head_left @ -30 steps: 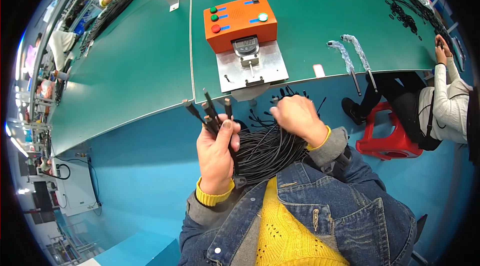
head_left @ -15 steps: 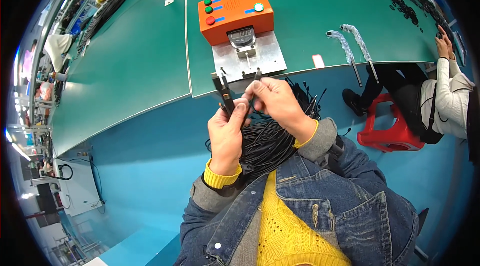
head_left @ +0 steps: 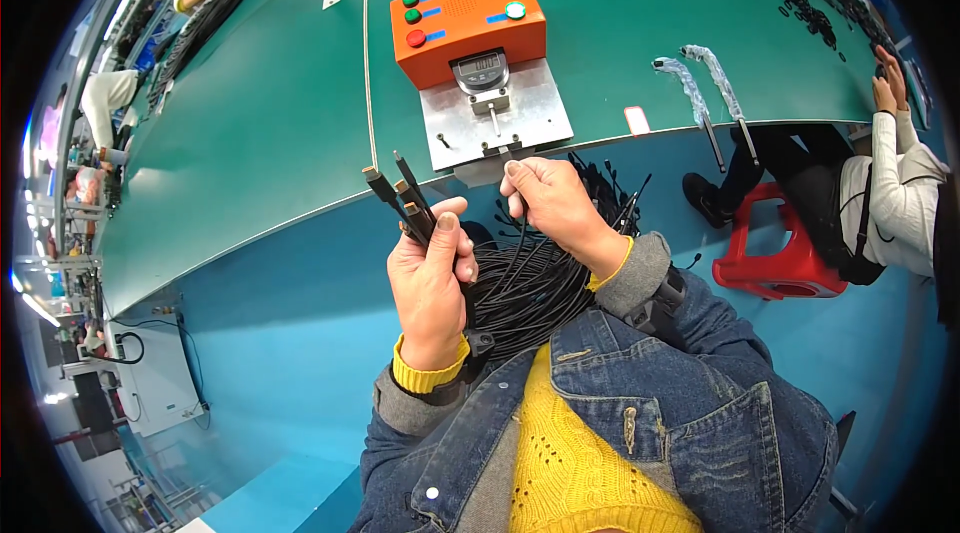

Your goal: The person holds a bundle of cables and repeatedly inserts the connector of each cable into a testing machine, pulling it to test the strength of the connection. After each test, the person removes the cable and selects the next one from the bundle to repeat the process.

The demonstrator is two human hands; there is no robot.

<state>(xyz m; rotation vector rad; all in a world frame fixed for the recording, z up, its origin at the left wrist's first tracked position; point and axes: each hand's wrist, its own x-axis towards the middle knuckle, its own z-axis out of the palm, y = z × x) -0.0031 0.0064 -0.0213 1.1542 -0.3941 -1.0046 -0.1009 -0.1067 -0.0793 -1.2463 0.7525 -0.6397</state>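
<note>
Several black cable plugs (head_left: 408, 201) stick up fanned out from my left hand (head_left: 428, 283), which is closed round them. My right hand (head_left: 556, 203) pinches one black cable plug (head_left: 507, 156) at the front edge of a metal plate (head_left: 545, 118). Whether its tip sits inside the small holder there is hard to see. The plate carries a digital gauge (head_left: 482, 73) with a thin plunger and joins an orange box (head_left: 470, 18) with green, red and lit white buttons. Below my hands a big bundle of black cables (head_left: 525, 283) lies across my lap.
Two plastic-wrapped tools or cable ends (head_left: 700, 93) overhang the green table (head_left: 270, 103) edge, beside a small white card (head_left: 637, 121). Black rings (head_left: 805, 18) and cables lie at the far right. A co-worker sits right on a red stool (head_left: 775, 258); another works far left.
My left hand has moved left and slightly down with its plugs, away from my right hand. My right hand has brought one plug to the plate's front edge.
</note>
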